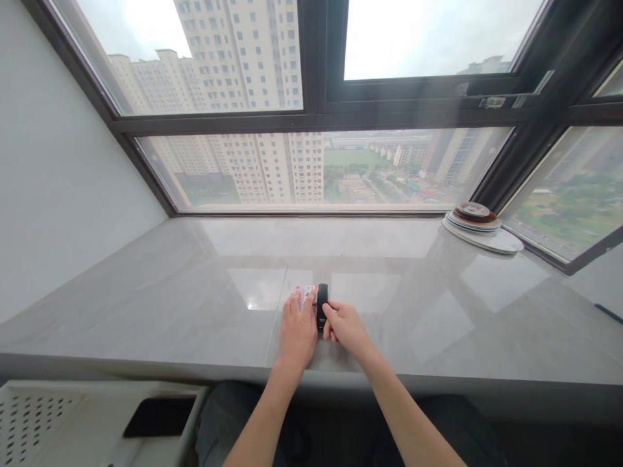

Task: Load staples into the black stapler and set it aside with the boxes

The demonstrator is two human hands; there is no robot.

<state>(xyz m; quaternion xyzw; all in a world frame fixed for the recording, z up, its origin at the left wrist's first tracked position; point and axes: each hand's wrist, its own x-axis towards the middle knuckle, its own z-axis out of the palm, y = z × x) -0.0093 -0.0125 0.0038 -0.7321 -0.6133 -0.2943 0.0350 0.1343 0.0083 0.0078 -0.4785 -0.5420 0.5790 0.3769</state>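
On the pale stone sill (185, 298) stands a slim black object shaped like a stapler (322, 298), its long side pointing away from me. Small light lettering shows on its near end. My right hand (346, 327) grips it from the right, thumb on its top and fingers curled. Just left of it, my left hand (298, 334) lies palm down with fingers stretched forward over small red-and-white printed papers (306, 289). Their far edges stick out past my fingertips and reach the black object's left side. Whether they go into it is hidden.
Several stacked plates (479, 227) stand at the back right by the window frame (316, 122). A white perforated plastic bin (97, 415) sits below the sill's front edge at lower left. A dark thin object (608, 314) lies at the far right.
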